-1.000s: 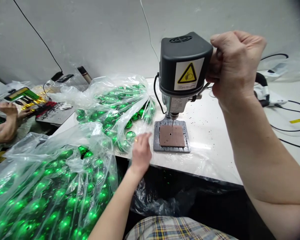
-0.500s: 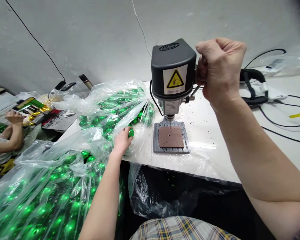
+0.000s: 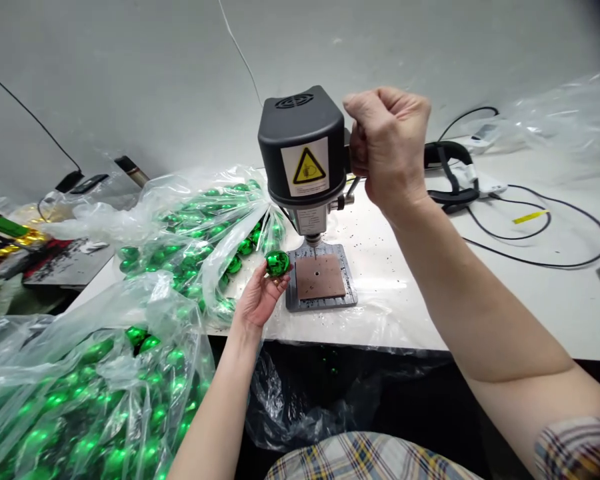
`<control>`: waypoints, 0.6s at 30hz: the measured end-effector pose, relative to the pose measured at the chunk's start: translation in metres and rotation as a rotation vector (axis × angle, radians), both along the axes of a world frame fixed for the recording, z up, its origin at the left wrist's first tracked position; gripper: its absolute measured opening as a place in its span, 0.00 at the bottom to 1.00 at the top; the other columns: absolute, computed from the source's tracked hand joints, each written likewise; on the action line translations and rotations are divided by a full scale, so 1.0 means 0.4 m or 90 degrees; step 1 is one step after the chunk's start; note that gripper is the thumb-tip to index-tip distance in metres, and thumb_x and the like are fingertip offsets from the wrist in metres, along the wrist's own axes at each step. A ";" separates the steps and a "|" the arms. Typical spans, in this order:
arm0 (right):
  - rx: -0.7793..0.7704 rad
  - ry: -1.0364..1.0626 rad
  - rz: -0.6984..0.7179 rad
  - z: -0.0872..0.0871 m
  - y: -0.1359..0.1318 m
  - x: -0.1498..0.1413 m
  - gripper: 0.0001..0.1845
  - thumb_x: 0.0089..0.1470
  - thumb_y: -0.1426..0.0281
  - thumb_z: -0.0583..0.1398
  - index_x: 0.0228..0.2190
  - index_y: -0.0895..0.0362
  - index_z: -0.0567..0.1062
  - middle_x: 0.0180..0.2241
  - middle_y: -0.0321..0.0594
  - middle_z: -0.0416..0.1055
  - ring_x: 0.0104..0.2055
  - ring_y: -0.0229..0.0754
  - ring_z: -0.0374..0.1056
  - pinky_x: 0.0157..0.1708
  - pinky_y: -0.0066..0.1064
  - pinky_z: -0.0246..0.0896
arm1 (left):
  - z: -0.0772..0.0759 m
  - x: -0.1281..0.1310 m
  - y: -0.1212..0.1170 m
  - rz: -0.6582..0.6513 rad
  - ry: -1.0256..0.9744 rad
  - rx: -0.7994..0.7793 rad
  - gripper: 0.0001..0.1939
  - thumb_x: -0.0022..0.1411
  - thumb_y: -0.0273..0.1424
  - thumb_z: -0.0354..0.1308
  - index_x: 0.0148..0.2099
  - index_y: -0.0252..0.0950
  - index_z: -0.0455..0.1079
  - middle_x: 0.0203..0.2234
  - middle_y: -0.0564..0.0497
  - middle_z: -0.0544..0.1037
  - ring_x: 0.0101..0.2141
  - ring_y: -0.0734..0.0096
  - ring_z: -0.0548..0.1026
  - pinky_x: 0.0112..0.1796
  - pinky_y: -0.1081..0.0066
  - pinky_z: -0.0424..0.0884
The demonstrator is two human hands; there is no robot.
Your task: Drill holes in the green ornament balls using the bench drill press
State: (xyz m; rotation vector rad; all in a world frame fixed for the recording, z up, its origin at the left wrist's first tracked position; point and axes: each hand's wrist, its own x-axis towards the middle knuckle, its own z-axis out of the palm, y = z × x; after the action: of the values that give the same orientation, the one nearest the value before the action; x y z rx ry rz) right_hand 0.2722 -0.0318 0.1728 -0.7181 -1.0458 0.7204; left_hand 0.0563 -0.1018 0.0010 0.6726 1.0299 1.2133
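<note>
A shiny green Christmas bauble (image 3: 277, 263) sits in the fingertips of my left hand (image 3: 263, 293), just left of the drill press base. My right hand (image 3: 393, 137) is closed around the feed handle (image 3: 354, 187) at the right side of the black drill press (image 3: 303, 147); most of the grip is hidden by my fingers. Below the chuck, the thin drill bit (image 3: 317, 252) points down over a brown square plate (image 3: 321, 277) with a small hole in it. That plate lies on the grey metal base (image 3: 350, 297).
A clear plastic bag (image 3: 205, 207) of green baubles lies left of the press, and a larger bag (image 3: 95, 400) fills the lower left. Dark shavings dot the white table (image 3: 395, 313). A black headset (image 3: 450, 173) and cables (image 3: 580, 260) lie at right.
My left hand has moved right, out of the bag opening, bringing a green bauble beside the base. My right hand stays on the handle. The camera view has turned right.
</note>
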 end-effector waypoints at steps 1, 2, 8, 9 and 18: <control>-0.005 -0.007 0.002 -0.002 0.004 0.002 0.28 0.51 0.69 0.65 0.13 0.53 0.52 0.12 0.30 0.46 0.18 0.33 0.44 0.17 0.32 0.40 | -0.007 0.005 0.000 -0.004 -0.003 0.001 0.15 0.67 0.41 0.56 0.46 0.35 0.73 0.40 0.42 0.81 0.41 0.61 0.80 0.41 0.62 0.80; -0.006 -0.012 0.006 -0.004 0.007 0.004 0.29 0.51 0.67 0.66 0.13 0.53 0.52 0.12 0.30 0.46 0.19 0.33 0.44 0.18 0.32 0.41 | -0.012 0.008 0.000 -0.009 -0.008 0.001 0.16 0.67 0.43 0.56 0.46 0.35 0.73 0.41 0.42 0.81 0.43 0.60 0.80 0.42 0.61 0.80; 0.029 -0.023 0.013 -0.009 0.009 0.008 0.30 0.50 0.63 0.66 0.14 0.54 0.51 0.13 0.30 0.46 0.18 0.32 0.44 0.17 0.32 0.42 | -0.017 0.021 -0.004 -0.028 -0.072 -0.032 0.17 0.62 0.42 0.61 0.47 0.35 0.72 0.42 0.42 0.81 0.42 0.61 0.80 0.42 0.63 0.78; 0.034 -0.026 0.011 -0.008 0.005 0.007 0.30 0.51 0.63 0.66 0.15 0.54 0.51 0.13 0.30 0.46 0.17 0.31 0.44 0.17 0.31 0.42 | -0.018 0.023 -0.003 -0.028 -0.072 -0.030 0.18 0.60 0.41 0.63 0.47 0.35 0.71 0.42 0.43 0.80 0.41 0.62 0.80 0.41 0.65 0.78; 0.030 -0.004 0.015 0.001 -0.004 0.004 0.27 0.55 0.76 0.59 0.14 0.54 0.49 0.13 0.28 0.45 0.15 0.29 0.42 0.14 0.29 0.38 | -0.066 0.064 0.017 0.066 0.171 0.144 0.29 0.46 0.36 0.74 0.48 0.37 0.67 0.34 0.51 0.80 0.36 0.71 0.78 0.41 0.69 0.72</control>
State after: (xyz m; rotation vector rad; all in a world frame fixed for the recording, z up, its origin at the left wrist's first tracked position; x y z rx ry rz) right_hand 0.2738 -0.0335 0.1732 -0.6683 -1.0754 0.7122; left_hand 0.0820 -0.0949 -0.0255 0.9890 1.1706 1.3680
